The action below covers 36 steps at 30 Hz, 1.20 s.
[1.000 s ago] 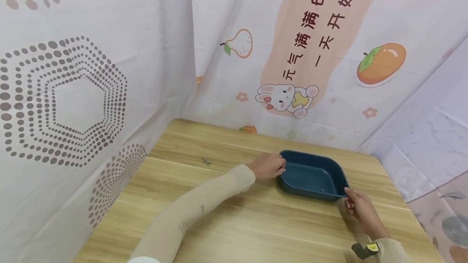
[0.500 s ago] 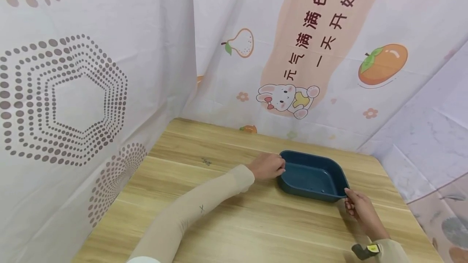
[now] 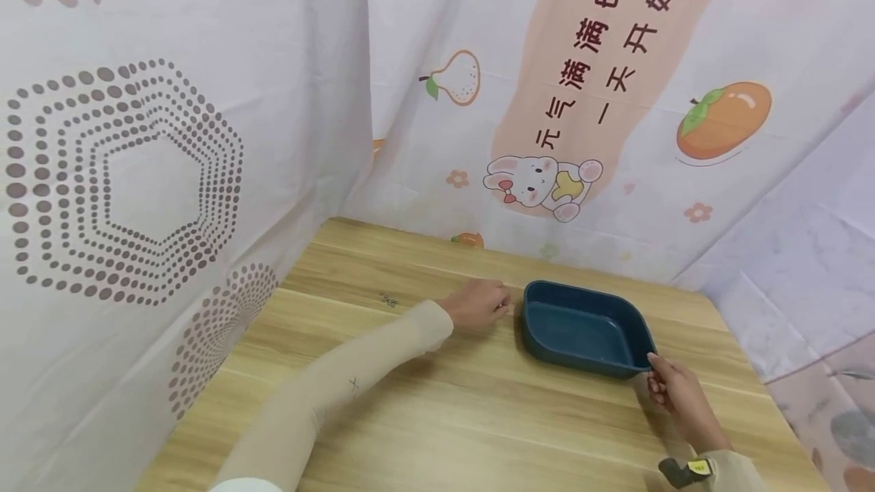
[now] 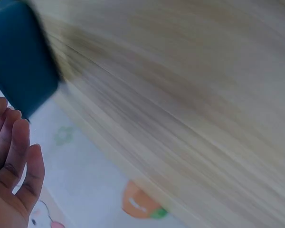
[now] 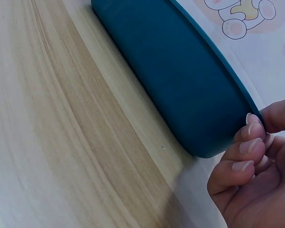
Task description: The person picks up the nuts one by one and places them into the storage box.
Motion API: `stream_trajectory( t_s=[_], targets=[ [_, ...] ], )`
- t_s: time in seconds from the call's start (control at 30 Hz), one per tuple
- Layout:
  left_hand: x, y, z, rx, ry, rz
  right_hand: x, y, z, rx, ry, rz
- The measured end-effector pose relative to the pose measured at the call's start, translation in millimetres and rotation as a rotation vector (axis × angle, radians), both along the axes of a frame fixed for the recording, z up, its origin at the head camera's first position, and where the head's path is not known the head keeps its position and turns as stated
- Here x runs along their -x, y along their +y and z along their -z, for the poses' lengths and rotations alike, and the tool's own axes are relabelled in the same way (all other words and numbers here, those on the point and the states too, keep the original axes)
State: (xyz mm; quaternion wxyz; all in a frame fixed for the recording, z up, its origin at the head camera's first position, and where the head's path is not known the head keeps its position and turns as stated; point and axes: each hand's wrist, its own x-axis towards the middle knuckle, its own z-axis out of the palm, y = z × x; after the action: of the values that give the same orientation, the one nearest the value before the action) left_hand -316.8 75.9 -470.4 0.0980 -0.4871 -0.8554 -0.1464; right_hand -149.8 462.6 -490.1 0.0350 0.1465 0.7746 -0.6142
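A dark blue-green plastic basin with rounded corners stands on the right half of the wooden table. My right hand pinches its rim at the near right corner, the thumb on top and the fingers below; the right wrist view shows the fingertips against the basin wall. To the left of the basin, just off its rim, my left hand hovers with loosely bent fingers. Nothing shows between the fingers in the left wrist view. Several tiny metallic pieces lie in a loose cluster further left.
Pale wood-grain tabletop spreads in front of both arms. Printed white curtains hang right behind the table and along its sides. A dark device with a yellow label sits on the right wrist.
My left hand has let go of the basin's left rim and moved left. My right hand keeps its hold. Small specks seen earlier on the basin floor no longer show.
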Motion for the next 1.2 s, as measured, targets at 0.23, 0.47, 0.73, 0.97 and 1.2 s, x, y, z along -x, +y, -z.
stream_trajectory(
  t_s=[0.23,0.47,0.73,0.97,1.2],
  targets=[
    [14.9,-45.5,-1.4,0.027,-0.005,-0.046,0.1,-1.2,-4.6,0.01,0.007,-0.002],
    [20.3,-89.1,2.7,0.047,-0.008,-0.126,1.8,-2.9,-6.4,0.026,0.002,0.007],
    [9.7,-127.5,7.3,0.042,-0.074,-0.189,-0.8,-1.3,-0.6,0.014,-0.035,0.011],
    [7.2,-154.0,12.8,0.035,-0.079,-0.229,-4.4,-1.2,0.6,-0.007,-0.047,-0.001],
    [10.5,-177.0,15.6,0.028,0.019,-0.241,-3.6,-3.0,-2.4,0.005,-0.015,-0.006]
  ],
)
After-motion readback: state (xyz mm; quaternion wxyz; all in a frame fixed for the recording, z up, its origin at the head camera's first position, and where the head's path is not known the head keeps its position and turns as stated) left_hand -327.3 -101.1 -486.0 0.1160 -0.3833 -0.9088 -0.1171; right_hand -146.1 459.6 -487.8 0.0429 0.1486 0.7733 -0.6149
